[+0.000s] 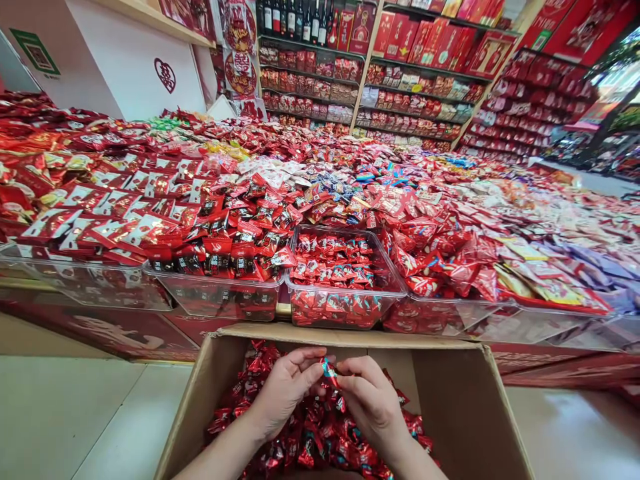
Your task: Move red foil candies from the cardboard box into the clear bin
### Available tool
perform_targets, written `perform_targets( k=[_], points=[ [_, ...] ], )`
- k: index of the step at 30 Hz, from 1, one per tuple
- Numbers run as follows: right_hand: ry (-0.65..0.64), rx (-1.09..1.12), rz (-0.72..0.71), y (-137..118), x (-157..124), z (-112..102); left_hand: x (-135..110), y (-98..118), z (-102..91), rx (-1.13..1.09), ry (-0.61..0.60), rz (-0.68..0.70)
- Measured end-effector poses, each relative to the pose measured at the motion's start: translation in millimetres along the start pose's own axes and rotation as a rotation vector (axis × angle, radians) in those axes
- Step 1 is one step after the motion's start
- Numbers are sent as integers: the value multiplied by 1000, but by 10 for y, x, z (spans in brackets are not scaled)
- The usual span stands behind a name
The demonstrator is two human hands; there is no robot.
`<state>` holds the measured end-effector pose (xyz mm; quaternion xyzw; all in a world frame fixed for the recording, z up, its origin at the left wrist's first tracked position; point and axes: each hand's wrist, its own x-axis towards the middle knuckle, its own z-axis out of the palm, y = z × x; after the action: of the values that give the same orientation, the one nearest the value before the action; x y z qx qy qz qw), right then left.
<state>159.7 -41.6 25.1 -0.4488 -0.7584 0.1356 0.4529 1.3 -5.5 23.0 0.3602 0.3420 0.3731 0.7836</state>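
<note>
candy [329, 367] pinched between left hand [284, 390], right hand [373, 400]

Candy [329, 367]: red foil, teal-blue ends. Box [465, 407]: plain brown cardboard. Loose sweets [320, 437]: shiny red, teal flecks. Tray [400, 288]: clear plastic. Dark packets [227, 250]: red and black. Pale packets [107, 230]: white with red. Emblem [165, 75]: red on white wall.

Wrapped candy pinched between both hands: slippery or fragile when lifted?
Probably light: the wrapped candy sits between fingertips of the left hand and right hand. Its glossy foil likely slides and crinkles. Dropped, it should land on the candy pile in the cardboard box, hardly rolling.
</note>
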Motion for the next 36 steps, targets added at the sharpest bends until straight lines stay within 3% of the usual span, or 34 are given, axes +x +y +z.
perform_targets(
  k=[4,11,15,19,23,28,36],
  points=[
    [5,-81,-14,5,-20,-14,-5,-29,17,-86,3,3],
    [-97,-209,-106,-41,-2,27,-1,-46,33,-86,39,-28],
    [-177,-266,-215,-173,101,-188,-34,-36,12,-85,48,-57],
    [-193,-409,-265,-330,517,-658,-30,-57,-20,-35,21,-41],
    [-197,-813,-99,-287,1241,-920,4,-108,-49,52,-45,-49],
    [-444,-1089,-32,13,1883,-759,43,-178,-105,116,-47,-38],
    [-825,-1158,56,181,1906,-574,-6,-105,-60,135,-77,-68]
  ],
)
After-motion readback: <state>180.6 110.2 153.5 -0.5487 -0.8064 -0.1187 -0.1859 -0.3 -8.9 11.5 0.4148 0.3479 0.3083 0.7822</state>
